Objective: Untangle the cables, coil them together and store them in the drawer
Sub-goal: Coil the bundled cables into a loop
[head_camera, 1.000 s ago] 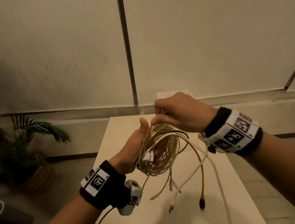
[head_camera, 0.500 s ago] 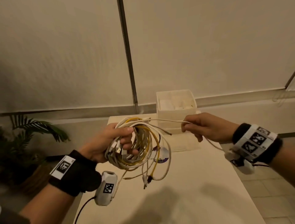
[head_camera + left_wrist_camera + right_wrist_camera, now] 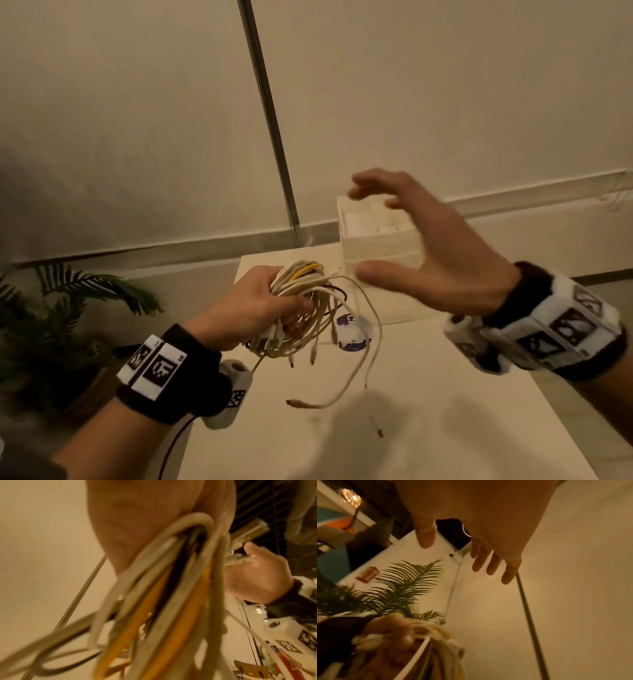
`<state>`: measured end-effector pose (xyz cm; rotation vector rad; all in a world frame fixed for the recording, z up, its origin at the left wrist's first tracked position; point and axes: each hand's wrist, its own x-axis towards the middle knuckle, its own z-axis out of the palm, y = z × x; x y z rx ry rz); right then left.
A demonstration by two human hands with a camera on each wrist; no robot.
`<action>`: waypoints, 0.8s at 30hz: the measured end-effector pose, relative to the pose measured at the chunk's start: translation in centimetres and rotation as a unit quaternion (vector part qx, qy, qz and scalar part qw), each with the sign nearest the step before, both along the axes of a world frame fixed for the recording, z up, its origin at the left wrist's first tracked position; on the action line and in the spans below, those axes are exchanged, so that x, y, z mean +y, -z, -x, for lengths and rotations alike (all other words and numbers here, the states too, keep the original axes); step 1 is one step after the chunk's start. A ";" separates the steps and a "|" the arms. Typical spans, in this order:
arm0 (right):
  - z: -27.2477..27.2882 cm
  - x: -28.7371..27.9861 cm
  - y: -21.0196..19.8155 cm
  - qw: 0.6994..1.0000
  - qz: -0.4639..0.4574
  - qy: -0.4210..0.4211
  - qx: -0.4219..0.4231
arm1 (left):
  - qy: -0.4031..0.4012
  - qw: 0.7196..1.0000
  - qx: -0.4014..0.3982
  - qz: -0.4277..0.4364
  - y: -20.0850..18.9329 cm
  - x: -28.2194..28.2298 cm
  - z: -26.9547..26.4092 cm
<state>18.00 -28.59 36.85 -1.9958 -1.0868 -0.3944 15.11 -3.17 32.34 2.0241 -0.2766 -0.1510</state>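
My left hand [image 3: 253, 308] grips a coil of white, yellow and dark cables [image 3: 308, 301] above the table; loose ends [image 3: 370, 346] dangle below it. Up close in the left wrist view the cable bundle [image 3: 171, 588] hangs from the palm. My right hand [image 3: 428, 257] hovers empty with spread fingers in front of the white drawer unit [image 3: 376, 246] at the table's far end. In the right wrist view the right hand's fingers [image 3: 489, 561] are straight and hold nothing, and the left hand with the coil [image 3: 419, 635] shows at the bottom.
The pale table [image 3: 428, 411] runs from the drawer unit toward me. A round purple-and-white sticker [image 3: 352, 332] lies on it behind the coil. A potted palm [image 3: 68, 308] stands on the floor to the left. A wall with a metal strip [image 3: 270, 120] rises behind.
My right hand has let go of the cable end it was pulling and opened, rising in front of the drawer unit. The freed end now hangs from the coil in my left hand.
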 end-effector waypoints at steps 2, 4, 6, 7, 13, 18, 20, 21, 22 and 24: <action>-0.6 3.7 1.3 0.990 0.115 -0.051 0.066 | 0.027 1.000 -0.006 -0.015 -0.2 -0.3 -0.3; -1.6 5.5 4.1 0.971 0.113 -0.078 0.196 | 0.050 0.998 -0.001 0.026 -0.4 -0.2 -0.4; -2.2 5.4 6.7 0.949 0.011 -0.089 0.304 | 0.073 0.990 0.018 0.117 -0.4 0.5 -0.3; -2.1 5.2 7.7 0.932 -0.044 -0.096 0.346 | 0.089 0.980 0.033 0.173 -0.4 0.8 -0.1; -0.5 7.8 10.8 0.722 -0.386 -0.165 0.549 | 0.138 0.889 0.088 0.427 1.3 -0.1 -0.6; 0.3 7.3 12.2 0.703 -0.379 -0.118 0.590 | 0.117 0.816 0.128 0.551 4.4 -1.3 -0.7; 0.4 7.2 12.4 0.697 -0.390 -0.079 0.597 | 0.060 0.819 0.126 0.557 5.3 -1.9 -0.5; 0.3 7.2 12.3 0.697 -0.403 -0.051 0.591 | 0.007 0.831 0.116 0.543 5.8 -2.3 -0.3; 0.3 7.3 12.2 0.700 -0.409 -0.024 0.585 | -0.047 0.843 0.105 0.526 6.2 -2.7 -0.2; 0.3 7.3 12.2 0.705 -0.406 0.013 0.581 | -0.133 0.851 0.089 0.501 6.7 -3.6 0.1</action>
